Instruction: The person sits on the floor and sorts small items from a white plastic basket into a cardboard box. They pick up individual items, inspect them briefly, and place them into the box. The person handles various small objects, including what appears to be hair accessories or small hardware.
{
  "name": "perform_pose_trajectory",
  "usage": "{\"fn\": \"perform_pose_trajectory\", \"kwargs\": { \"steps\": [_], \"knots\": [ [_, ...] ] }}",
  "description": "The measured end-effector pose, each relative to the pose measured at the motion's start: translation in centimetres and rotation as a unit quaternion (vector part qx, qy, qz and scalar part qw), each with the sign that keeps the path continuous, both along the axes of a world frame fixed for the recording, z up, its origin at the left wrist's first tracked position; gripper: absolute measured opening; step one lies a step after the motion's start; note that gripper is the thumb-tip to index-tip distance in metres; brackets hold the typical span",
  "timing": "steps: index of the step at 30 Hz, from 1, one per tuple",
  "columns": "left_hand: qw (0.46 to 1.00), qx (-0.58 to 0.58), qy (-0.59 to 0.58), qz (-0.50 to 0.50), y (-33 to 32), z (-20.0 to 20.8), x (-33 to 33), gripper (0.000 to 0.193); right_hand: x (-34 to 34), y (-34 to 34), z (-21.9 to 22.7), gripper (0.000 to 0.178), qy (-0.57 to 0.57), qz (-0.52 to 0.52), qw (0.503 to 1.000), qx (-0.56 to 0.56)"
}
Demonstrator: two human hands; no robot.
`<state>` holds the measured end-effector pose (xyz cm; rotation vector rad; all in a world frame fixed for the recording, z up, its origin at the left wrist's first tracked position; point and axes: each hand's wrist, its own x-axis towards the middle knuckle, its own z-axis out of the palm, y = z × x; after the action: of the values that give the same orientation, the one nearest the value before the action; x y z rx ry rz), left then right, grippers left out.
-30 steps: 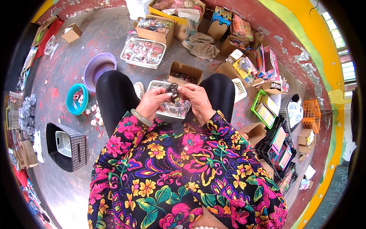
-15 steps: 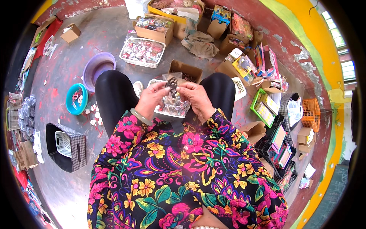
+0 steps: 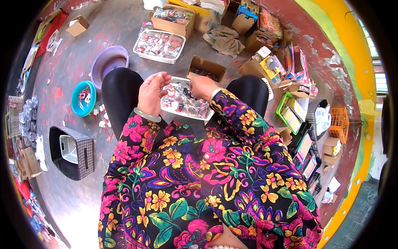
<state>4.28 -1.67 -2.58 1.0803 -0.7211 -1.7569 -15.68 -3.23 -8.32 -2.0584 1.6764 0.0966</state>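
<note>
The black loops show over the white basket, right by your right hand; whether that hand grips them, I cannot tell. Your left hand, fingers loosely parted, hovers by the basket's left side. Just beyond stands a cardboard box.

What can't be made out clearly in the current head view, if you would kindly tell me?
- Right fingertips' grip: the right hand itself hides whether they hold the dark loops, head view.
- Packet contents in the near white basket: too small, head view.
- White bag's full shape: cut off by the head view's top edge.
</note>
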Motion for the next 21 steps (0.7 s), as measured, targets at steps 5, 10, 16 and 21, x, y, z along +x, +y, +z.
{"fn": "perform_pose_trajectory", "kwargs": {
  "steps": [5,10,16,21],
  "knots": [
    [1.000,-0.004,-0.005,-0.016,-0.2,-0.8,-0.2,0.025,0.1,-1.8,-5.3,0.024,0.142,0.060,0.982,0.111],
    [1.000,0.000,-0.007,-0.017,0.0,-0.7,-0.1,0.025,-1.2,-1.6,-3.0,0.025,0.059,-0.062,0.995,0.042],
    [1.000,0.001,-0.016,-0.018,0.0,-0.4,-0.4,0.024,-3.0,-2.0,4.2,0.021,-0.161,-0.035,0.977,-0.136],
    [1.000,0.002,-0.006,0.000,0.2,0.7,-0.5,0.019,-9.9,0.7,13.1,0.028,-0.247,-0.211,0.909,-0.262]
  ]
}}
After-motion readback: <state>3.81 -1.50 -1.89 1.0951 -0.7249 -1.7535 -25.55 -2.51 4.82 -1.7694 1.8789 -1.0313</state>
